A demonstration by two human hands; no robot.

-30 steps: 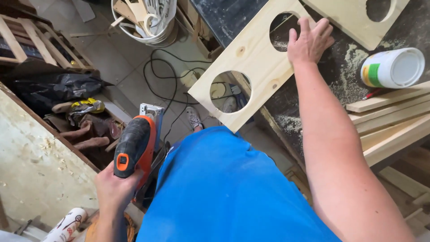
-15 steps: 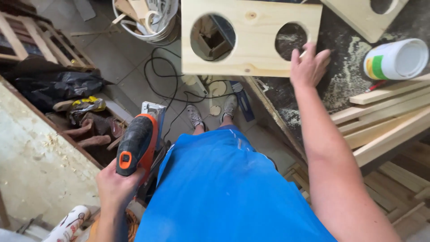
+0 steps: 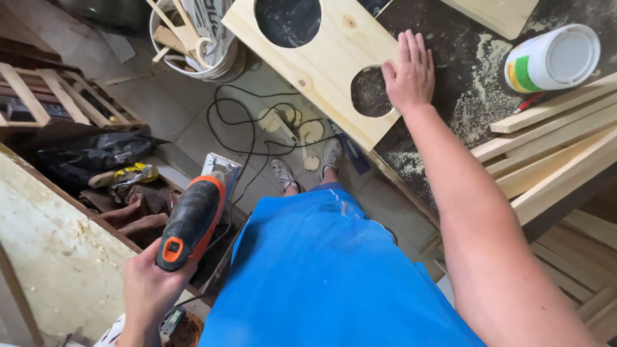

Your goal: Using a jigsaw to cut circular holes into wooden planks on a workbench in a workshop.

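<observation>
Here, a pale pine board with two round holes cut through it (image 3: 334, 58) is seen in the upper middle of the frame, lying slantwise over the edge of a dark, sawdust-strewn workbench (image 3: 475, 77), with its left part overhanging the floor. The right hand (image 3: 408, 74) is laid flat on the board's lower right end, fingers spread and apart, just beside the lower hole. In the lower left of the frame, a black and orange electric jigsaw (image 3: 193, 218) is gripped by the left hand (image 3: 151, 289), whose fingers are closed around its handle; the tool is held low, well apart from the board. A blue garment (image 3: 334, 276) fills the lower middle, and two pale sneakers (image 3: 308, 168) are seen on the tiled floor below the board's edge. A black cable (image 3: 241, 138) is looped over the floor near small round wooden offcuts (image 3: 313, 132). A white plastic jar with a green label (image 3: 553, 58) is laid on its side at the upper right, above stacked pale wooden slats (image 3: 546, 154). A white bucket of wood scraps (image 3: 193, 38) stands at the upper left of the board.
</observation>
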